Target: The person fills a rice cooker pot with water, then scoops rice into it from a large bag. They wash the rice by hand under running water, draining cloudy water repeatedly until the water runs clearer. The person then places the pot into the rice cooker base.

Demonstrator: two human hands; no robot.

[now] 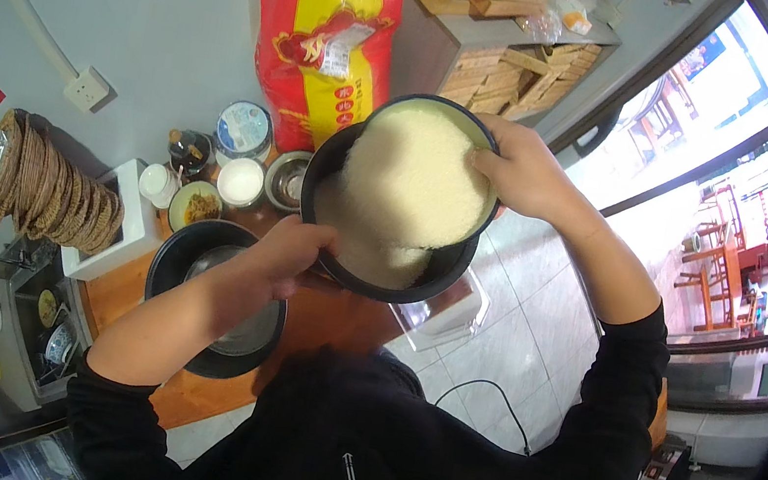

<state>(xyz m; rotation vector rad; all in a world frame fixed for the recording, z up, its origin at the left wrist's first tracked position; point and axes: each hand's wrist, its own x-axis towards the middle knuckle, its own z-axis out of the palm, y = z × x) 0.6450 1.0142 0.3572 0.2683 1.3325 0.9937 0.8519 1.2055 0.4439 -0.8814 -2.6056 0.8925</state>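
Note:
My right hand (pixel 523 168) grips the rim of a bowl (pixel 471 131) with a pale green inside and a dark edge. White rice grains (pixel 413 170) fill much of the tilted bowl. Directly beneath it is a black pot (pixel 451 272), its rim held by my left hand (pixel 293 250). More rice lies inside the pot, partly in shadow and partly hidden by the bowl. Below my left forearm stands another dark round pot (pixel 174 261) with a greyish bottom; the forearm covers part of it.
A red and yellow sack (pixel 372 67) leans against the wall. Small bowls, jars and a tub (pixel 244 130) crowd the wooden table (pixel 334 322). Woven mats (pixel 57 184) stand in a white box (pixel 148 234). A sink (pixel 35 307) is at left; a black cable (pixel 482 383) crosses the tiles.

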